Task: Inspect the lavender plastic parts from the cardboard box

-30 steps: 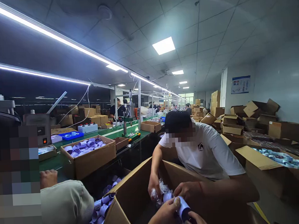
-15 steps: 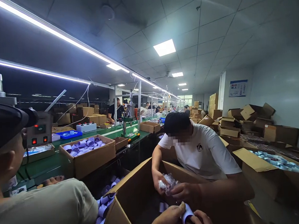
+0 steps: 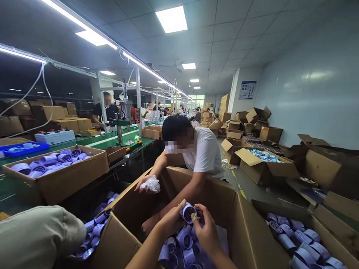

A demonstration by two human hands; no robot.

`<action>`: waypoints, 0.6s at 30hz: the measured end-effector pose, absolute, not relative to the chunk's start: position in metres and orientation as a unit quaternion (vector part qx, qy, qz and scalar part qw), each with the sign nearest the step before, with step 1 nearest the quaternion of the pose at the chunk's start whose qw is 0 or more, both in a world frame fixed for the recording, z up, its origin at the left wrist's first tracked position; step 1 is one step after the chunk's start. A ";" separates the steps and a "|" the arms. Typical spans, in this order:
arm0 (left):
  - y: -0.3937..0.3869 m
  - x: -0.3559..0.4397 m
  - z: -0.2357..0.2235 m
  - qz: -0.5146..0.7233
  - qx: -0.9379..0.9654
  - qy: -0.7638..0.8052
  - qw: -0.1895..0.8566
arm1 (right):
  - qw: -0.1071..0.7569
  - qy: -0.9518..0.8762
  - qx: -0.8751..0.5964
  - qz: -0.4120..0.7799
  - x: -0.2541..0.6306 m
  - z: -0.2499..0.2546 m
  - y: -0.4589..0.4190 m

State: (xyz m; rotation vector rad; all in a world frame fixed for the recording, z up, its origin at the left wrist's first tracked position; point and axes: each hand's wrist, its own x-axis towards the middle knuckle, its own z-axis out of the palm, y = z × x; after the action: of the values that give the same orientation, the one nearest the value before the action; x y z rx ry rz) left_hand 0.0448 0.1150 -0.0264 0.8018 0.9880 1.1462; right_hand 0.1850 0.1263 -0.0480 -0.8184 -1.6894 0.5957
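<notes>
While wearer's 2 hands [image 3: 172,217] [image 3: 207,230] hold 1 cylinder [image 3: 187,212] | 1 carton [image 3: 257,235] below

A ceiling panel light [image 3: 171,19] and tube light [image 3: 77,20] glare white; the carton [image 3: 117,246] lies shadowed inside, the cylindrical part [image 3: 188,212] looks fairly sharp, the left-edge sleeve [image 3: 25,247] appears stretched.

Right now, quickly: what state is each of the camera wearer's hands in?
Left hand: closed on a pale purple, hollow plastic cylinder.
Right hand: partly curled, thumb at the cylinder's open end; whether it grips cannot be told.
</notes>
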 end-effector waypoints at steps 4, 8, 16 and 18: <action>0.109 0.047 -0.020 0.506 0.344 0.413 0.674 | 0.541 -0.690 -0.371 0.308 0.184 -0.050 0.126; 0.107 0.050 -0.017 0.504 0.344 0.430 0.665 | 0.520 -0.684 -0.388 0.333 0.184 -0.049 0.127; 0.113 0.050 -0.031 0.477 0.379 0.467 0.641 | 0.467 -0.687 -0.415 0.371 0.187 -0.051 0.132; 0.114 0.049 -0.034 0.461 0.397 0.484 0.629 | 0.456 -0.703 -0.411 0.360 0.187 -0.052 0.131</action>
State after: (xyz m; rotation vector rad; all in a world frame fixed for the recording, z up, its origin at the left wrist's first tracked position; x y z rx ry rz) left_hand 0.0492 0.1140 -0.0344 0.9092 1.1079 1.0565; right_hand 0.1870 0.1313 -0.0518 -1.0141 -1.7336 0.8870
